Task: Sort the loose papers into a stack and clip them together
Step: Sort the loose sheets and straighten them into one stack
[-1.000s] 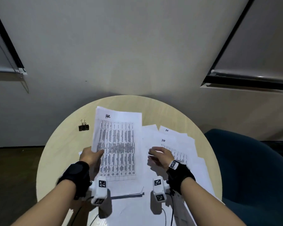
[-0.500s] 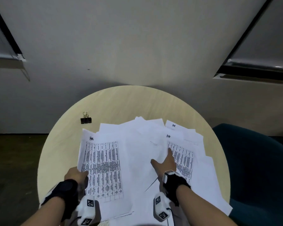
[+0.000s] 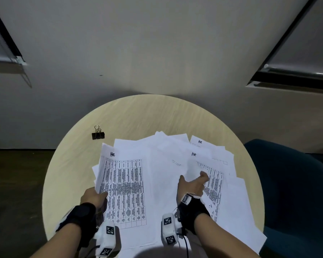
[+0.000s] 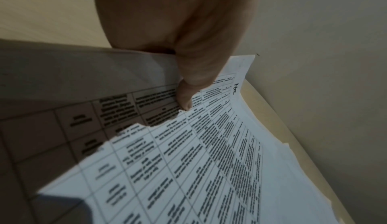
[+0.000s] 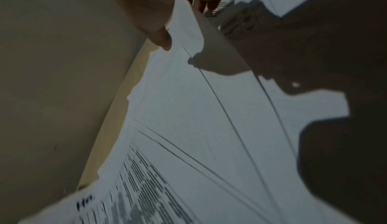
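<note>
Loose white papers (image 3: 164, 164) lie spread over the near half of a round wooden table (image 3: 138, 112). My left hand (image 3: 95, 197) grips the left edge of a printed table sheet marked "HR" (image 3: 123, 183), thumb on top (image 4: 184, 95). My right hand (image 3: 194, 185) pinches the left edge of another printed sheet (image 3: 214, 185) and lifts it off the pile (image 5: 188, 33). A black binder clip (image 3: 98, 134) lies on bare wood at the left, beyond the papers and apart from both hands.
A dark blue chair (image 3: 295, 192) stands close to the table's right side. A grey wall (image 3: 157, 53) rises behind the table, with window blinds at upper left and upper right. Dark floor (image 3: 17, 183) shows to the left.
The left hand brought its printed sheet down from held upright to low over the pile's left side. The right hand went from flat on the right sheet to pinching and lifting its edge.
</note>
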Action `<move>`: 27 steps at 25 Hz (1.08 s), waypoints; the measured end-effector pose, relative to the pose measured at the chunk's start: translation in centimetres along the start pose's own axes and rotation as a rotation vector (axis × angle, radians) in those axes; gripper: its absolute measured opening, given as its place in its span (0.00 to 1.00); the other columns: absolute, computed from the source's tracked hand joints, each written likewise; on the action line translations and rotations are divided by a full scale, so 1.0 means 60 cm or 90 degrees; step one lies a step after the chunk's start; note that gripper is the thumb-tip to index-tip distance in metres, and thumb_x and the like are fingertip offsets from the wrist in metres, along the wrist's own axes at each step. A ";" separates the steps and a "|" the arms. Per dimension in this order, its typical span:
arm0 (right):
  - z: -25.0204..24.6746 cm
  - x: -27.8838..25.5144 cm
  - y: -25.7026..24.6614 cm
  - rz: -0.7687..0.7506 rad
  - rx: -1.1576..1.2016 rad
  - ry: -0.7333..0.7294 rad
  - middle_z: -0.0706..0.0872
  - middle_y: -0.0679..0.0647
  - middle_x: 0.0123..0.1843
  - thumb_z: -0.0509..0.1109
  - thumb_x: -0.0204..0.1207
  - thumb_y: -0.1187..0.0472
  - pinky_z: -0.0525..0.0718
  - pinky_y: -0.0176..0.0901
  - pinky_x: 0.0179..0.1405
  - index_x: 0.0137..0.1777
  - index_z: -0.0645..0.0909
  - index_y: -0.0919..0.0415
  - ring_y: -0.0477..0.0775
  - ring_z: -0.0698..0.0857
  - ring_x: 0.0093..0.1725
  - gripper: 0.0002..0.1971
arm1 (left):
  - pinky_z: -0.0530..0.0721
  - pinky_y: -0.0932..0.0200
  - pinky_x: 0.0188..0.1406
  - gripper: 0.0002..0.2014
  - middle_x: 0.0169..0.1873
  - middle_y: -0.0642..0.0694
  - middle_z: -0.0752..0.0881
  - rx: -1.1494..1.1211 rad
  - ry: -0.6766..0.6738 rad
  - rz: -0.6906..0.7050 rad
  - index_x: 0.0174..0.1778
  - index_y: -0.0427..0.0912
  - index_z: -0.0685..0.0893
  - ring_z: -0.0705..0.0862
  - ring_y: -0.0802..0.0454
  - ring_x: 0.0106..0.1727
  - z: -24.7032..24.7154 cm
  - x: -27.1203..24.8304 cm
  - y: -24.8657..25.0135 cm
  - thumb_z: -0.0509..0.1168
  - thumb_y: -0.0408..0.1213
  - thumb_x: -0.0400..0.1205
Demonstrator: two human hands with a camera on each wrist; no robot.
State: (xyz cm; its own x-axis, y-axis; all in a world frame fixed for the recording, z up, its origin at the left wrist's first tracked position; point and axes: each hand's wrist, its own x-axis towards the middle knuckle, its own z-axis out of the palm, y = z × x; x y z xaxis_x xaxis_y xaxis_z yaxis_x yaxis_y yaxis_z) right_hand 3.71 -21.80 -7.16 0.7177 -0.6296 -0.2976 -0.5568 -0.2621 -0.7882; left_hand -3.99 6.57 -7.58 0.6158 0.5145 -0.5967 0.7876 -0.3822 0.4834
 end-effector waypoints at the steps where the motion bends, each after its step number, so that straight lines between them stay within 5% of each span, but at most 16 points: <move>1: 0.003 -0.007 -0.006 -0.039 0.035 -0.045 0.79 0.63 0.64 0.77 0.67 0.62 0.84 0.60 0.55 0.70 0.56 0.44 0.62 0.85 0.54 0.39 | 0.80 0.53 0.47 0.17 0.48 0.30 0.87 0.003 0.000 0.001 0.55 0.27 0.83 0.86 0.34 0.50 0.000 -0.001 0.001 0.70 0.39 0.79; 4: 0.006 -0.003 -0.016 -0.009 0.079 -0.056 0.85 0.56 0.56 0.80 0.64 0.64 0.83 0.42 0.46 0.75 0.57 0.52 0.41 0.87 0.47 0.44 | 0.78 0.55 0.45 0.16 0.46 0.31 0.86 0.010 -0.010 0.007 0.55 0.28 0.82 0.85 0.35 0.48 -0.003 -0.010 0.006 0.70 0.38 0.79; 7: -0.004 0.016 -0.014 0.149 -0.058 -0.154 0.80 0.60 0.69 0.79 0.64 0.43 0.77 0.47 0.61 0.76 0.66 0.61 0.57 0.82 0.64 0.44 | 0.74 0.58 0.39 0.13 0.40 0.36 0.82 0.011 -0.023 0.017 0.50 0.30 0.81 0.80 0.40 0.41 -0.005 -0.015 0.003 0.69 0.38 0.79; 8: -0.006 0.021 -0.012 0.173 -0.139 -0.224 0.82 0.57 0.69 0.77 0.59 0.36 0.79 0.47 0.62 0.75 0.71 0.58 0.58 0.84 0.61 0.46 | 0.73 0.58 0.38 0.11 0.39 0.36 0.82 0.007 -0.023 0.023 0.47 0.32 0.80 0.80 0.40 0.40 -0.006 -0.016 0.003 0.69 0.38 0.79; 10: -0.024 0.008 -0.023 0.185 -0.298 -0.372 0.90 0.55 0.54 0.75 0.50 0.31 0.89 0.45 0.43 0.65 0.81 0.56 0.55 0.89 0.40 0.44 | 0.72 0.58 0.35 0.10 0.37 0.37 0.83 -0.002 -0.022 0.030 0.43 0.33 0.80 0.81 0.41 0.38 -0.006 -0.017 0.000 0.70 0.37 0.79; 12: -0.027 0.000 -0.035 0.176 -0.297 -0.448 0.89 0.56 0.34 0.78 0.62 0.40 0.79 0.32 0.20 0.47 0.85 0.61 0.50 0.83 0.22 0.25 | 0.71 0.59 0.31 0.10 0.34 0.39 0.83 -0.013 -0.023 0.043 0.42 0.34 0.80 0.80 0.43 0.34 -0.005 -0.024 0.002 0.71 0.37 0.78; 13: -0.024 -0.001 -0.037 0.161 -0.291 -0.443 0.88 0.56 0.31 0.78 0.66 0.46 0.77 0.31 0.18 0.43 0.83 0.63 0.51 0.84 0.21 0.19 | 0.70 0.59 0.28 0.09 0.31 0.40 0.82 -0.029 -0.014 0.045 0.42 0.33 0.80 0.79 0.45 0.31 -0.006 -0.028 0.002 0.71 0.36 0.78; 17: -0.027 0.022 -0.049 0.067 -0.260 -0.314 0.87 0.61 0.41 0.73 0.65 0.57 0.79 0.41 0.35 0.53 0.81 0.66 0.61 0.87 0.40 0.18 | 0.70 0.57 0.30 0.09 0.31 0.40 0.81 -0.061 0.063 0.039 0.43 0.33 0.80 0.79 0.43 0.32 -0.026 -0.024 -0.004 0.69 0.36 0.79; 20: -0.071 0.059 -0.086 -0.034 -0.133 -0.171 0.81 0.56 0.40 0.63 0.71 0.65 0.76 0.42 0.44 0.46 0.81 0.53 0.58 0.80 0.44 0.08 | 0.70 0.55 0.33 0.09 0.32 0.38 0.81 -0.110 0.101 0.039 0.39 0.34 0.79 0.79 0.40 0.36 -0.044 -0.024 -0.006 0.67 0.36 0.80; 23: -0.135 0.066 -0.148 -0.229 -0.210 0.017 0.85 0.63 0.44 0.58 0.80 0.62 0.77 0.46 0.38 0.60 0.77 0.60 0.65 0.83 0.42 0.11 | 0.70 0.57 0.29 0.10 0.27 0.39 0.80 -0.209 0.102 0.045 0.37 0.34 0.79 0.77 0.42 0.31 -0.051 -0.031 0.004 0.67 0.37 0.79; 27: -0.141 -0.005 -0.212 -0.519 -0.252 -0.025 0.85 0.67 0.49 0.60 0.82 0.62 0.76 0.52 0.41 0.53 0.77 0.67 0.69 0.84 0.47 0.09 | 0.70 0.55 0.23 0.12 0.20 0.40 0.73 -0.382 0.036 0.054 0.34 0.37 0.74 0.69 0.49 0.20 -0.028 -0.034 0.034 0.70 0.38 0.77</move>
State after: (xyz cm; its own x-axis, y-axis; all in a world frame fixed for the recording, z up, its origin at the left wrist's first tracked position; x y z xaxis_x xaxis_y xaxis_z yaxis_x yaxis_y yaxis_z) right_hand 7.06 -24.45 7.50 0.9618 -0.1158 0.2481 0.0320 -0.8523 -0.5220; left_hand -3.66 6.05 -4.29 0.6615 0.5470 -0.5130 0.5764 0.0669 0.8144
